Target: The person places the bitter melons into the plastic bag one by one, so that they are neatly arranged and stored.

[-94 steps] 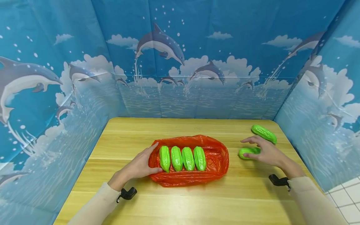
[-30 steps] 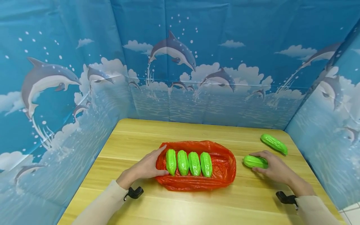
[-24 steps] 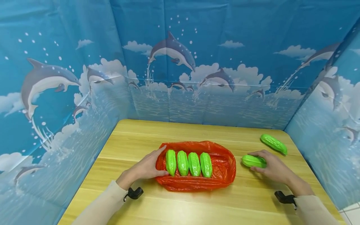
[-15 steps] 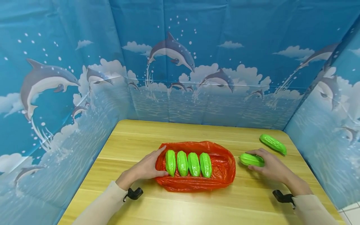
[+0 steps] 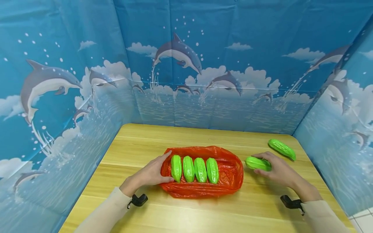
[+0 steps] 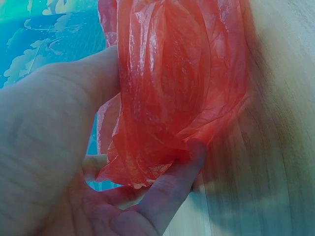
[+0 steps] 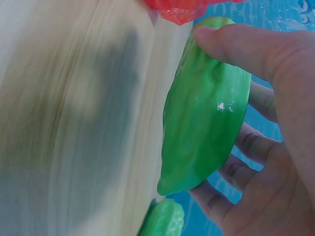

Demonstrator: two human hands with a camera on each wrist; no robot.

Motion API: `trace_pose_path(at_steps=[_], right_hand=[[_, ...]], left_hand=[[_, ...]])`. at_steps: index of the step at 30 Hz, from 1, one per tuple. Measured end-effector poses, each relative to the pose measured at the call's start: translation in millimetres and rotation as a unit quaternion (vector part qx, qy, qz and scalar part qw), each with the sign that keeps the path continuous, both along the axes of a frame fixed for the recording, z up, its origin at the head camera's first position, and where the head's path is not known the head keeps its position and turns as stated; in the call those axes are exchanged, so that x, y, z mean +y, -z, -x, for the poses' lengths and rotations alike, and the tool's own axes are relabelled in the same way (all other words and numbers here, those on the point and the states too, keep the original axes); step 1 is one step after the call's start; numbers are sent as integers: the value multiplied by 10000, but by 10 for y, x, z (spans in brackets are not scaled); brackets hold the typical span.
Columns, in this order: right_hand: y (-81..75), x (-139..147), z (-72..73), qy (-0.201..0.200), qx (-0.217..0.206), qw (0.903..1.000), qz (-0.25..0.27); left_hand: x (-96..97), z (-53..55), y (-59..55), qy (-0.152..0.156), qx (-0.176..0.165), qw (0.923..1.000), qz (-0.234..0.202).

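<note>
A red plastic bag lies with its mouth spread wide on the table. In it sit several glossy green toy bitter melons in a row, standing side by side. My left hand holds the bag's left end, its thumb at the near rim and fingers at the far one; the left wrist view has the fingers curled around the red film. To the right of the bag, my right hand grips another bitter melon between thumb and fingers, raised slightly off the wood.
One more bitter melon lies at the back right of the wooden table. Blue dolphin-print curtains enclose the table at the back and both sides. Each wrist wears a black camera mount.
My right hand first reached over the bitter melon, then took hold of it and has moved left with it toward the bag. The left hand stays on the bag; the head view has shifted.
</note>
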State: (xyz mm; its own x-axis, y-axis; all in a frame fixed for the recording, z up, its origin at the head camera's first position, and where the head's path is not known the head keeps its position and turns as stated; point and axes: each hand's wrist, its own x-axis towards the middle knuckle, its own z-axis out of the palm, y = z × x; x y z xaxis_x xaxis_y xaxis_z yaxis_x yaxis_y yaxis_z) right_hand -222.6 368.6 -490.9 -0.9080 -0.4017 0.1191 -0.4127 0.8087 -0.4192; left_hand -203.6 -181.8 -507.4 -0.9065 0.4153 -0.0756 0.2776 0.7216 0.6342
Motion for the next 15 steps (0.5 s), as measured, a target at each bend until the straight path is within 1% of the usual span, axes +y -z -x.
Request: trace_pose_path(at_steps=[9, 15], right_hand=[[-118, -78, 5, -104, 368, 9993, 21], [-186, -132, -9, -33, 431, 9991, 0]], left_hand=[[-7, 5, 14, -19, -67, 10000, -31], [-2, 9, 7, -27, -80, 9999, -62]])
